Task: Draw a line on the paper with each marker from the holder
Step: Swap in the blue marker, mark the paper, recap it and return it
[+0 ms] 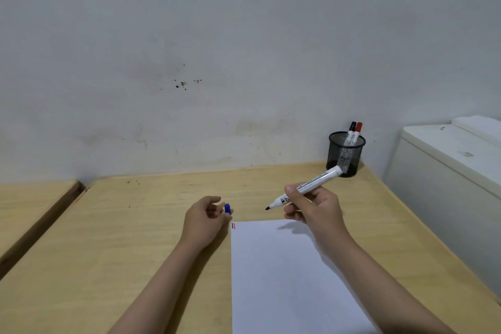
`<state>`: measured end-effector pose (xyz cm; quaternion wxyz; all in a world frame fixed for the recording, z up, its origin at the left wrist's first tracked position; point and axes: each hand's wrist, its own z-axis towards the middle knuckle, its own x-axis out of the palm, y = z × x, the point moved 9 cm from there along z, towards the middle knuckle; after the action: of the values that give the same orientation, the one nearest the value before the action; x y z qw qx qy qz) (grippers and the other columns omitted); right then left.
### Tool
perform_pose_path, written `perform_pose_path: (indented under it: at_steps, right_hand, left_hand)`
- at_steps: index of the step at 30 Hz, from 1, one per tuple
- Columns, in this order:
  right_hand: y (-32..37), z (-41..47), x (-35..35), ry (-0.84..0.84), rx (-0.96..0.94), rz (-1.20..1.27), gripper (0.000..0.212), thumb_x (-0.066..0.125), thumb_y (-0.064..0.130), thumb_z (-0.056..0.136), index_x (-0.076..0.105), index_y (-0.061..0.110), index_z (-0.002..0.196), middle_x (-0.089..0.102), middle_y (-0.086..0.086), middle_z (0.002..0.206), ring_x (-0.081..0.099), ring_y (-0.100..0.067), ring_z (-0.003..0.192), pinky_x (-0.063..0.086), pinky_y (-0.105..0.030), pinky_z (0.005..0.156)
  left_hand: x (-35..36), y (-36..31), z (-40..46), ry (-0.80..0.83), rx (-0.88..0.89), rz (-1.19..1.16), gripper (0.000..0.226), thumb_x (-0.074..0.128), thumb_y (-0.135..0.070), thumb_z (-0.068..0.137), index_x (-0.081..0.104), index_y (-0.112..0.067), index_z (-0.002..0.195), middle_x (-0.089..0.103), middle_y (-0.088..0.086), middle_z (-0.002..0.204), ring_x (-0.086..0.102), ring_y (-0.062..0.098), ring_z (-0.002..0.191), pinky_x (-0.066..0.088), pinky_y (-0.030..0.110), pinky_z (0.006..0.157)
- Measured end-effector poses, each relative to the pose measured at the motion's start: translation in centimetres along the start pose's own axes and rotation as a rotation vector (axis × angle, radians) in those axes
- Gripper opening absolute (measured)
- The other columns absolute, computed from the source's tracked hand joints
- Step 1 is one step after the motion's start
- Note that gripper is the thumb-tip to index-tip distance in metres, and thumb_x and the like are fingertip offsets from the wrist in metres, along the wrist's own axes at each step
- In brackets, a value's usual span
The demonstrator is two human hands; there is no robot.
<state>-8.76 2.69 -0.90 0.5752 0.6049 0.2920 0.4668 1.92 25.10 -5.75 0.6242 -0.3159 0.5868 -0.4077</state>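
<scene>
Third marker uncapped, two lines already on the page.

The right hand (pixel 314 205) has its fingers wrapped round the marker (pixel 306 187), tip bare and poised just above the top edge of the paper (pixel 284 274); the left hand (pixel 204 218) pinches the blue cap (pixel 227 208) at its fingertips. A black and a red mark (pixel 233 225) sit in the top-left corner, and two capped markers stand in the holder (pixel 345 153), so I reckon only the blue line is left.

Paper (pixel 284 274) bottom cut off; marker (pixel 311 186) print unreadable.
</scene>
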Motion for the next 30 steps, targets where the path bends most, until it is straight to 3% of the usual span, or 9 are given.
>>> perform_pose_path:
  at_steps: [4,7,11,14,17,21,30]
  right_hand:
    - [-0.8,0.4,2.0,0.04,0.022,0.015,0.015,0.069,0.004,0.079,0.06,0.007,0.069,0.067,-0.004,0.058,0.063,-0.016,0.05,0.057,-0.027,0.053]
    - [-2.2,1.0,3.7,0.038,0.087,0.023,0.017,0.063,0.001,0.083,0.055,0.005,0.068,0.064,-0.006,0.058,0.063,-0.018,0.05,0.058,-0.031,0.055]
    - [-4.5,1.7,6.2,0.089,0.192,-0.068,0.013,0.065,0.01,0.082,0.057,0.007,0.072,0.072,-0.01,0.067,0.069,-0.019,0.059,0.059,-0.036,0.062]
    - [-6.1,2.1,6.9,0.06,0.224,-0.186,0.027,0.079,0.022,0.072,0.055,0.009,0.07,0.072,-0.014,0.068,0.068,-0.021,0.058,0.059,-0.039,0.063]
    - [-7.1,2.1,6.8,-0.002,0.17,-0.279,0.029,0.078,0.015,0.072,0.05,0.009,0.065,0.066,-0.014,0.06,0.066,-0.017,0.049,0.057,-0.033,0.052]
    - [-7.5,2.1,6.7,-0.012,0.107,-0.317,0.031,0.07,0.006,0.075,0.043,0.01,0.06,0.055,-0.008,0.049,0.063,-0.018,0.044,0.05,-0.03,0.044]
    - [-8.0,2.4,6.7,0.017,0.077,-0.336,0.034,0.063,0.001,0.075,0.038,0.012,0.056,0.052,-0.008,0.046,0.06,-0.017,0.042,0.046,-0.025,0.041]
  left_hand:
    - [-0.7,-0.1,-1.9,0.028,0.029,-0.076,0.009,0.07,-0.01,0.077,0.065,-0.011,0.085,0.069,0.002,0.08,0.064,0.013,0.075,0.048,0.012,0.061]
    - [-0.1,-0.7,-3.3,0.147,0.096,-0.004,0.012,0.078,-0.02,0.069,0.068,-0.019,0.075,0.067,-0.001,0.085,0.062,0.005,0.073,0.046,0.013,0.061]
    - [0.9,-1.0,-3.6,0.255,0.193,0.181,0.02,0.083,-0.027,0.062,0.069,-0.022,0.076,0.058,0.0,0.09,0.054,0.0,0.075,0.04,0.015,0.066]
    - [1.0,-0.9,-3.4,0.25,0.213,0.178,0.021,0.084,-0.029,0.06,0.07,-0.023,0.076,0.058,0.001,0.089,0.056,0.007,0.079,0.045,0.02,0.07]
    - [0.9,-0.8,-3.3,0.258,0.219,0.176,0.022,0.084,-0.03,0.059,0.071,-0.024,0.075,0.06,0.0,0.089,0.059,0.014,0.084,0.05,0.029,0.075]
    - [0.9,-0.7,-2.9,0.275,0.226,0.19,0.022,0.085,-0.03,0.059,0.072,-0.022,0.074,0.061,-0.001,0.088,0.059,0.013,0.083,0.051,0.031,0.074]
    - [1.2,-0.5,-2.6,0.302,0.222,0.201,0.021,0.086,-0.031,0.058,0.072,-0.023,0.072,0.062,0.0,0.087,0.061,0.015,0.081,0.053,0.038,0.075]
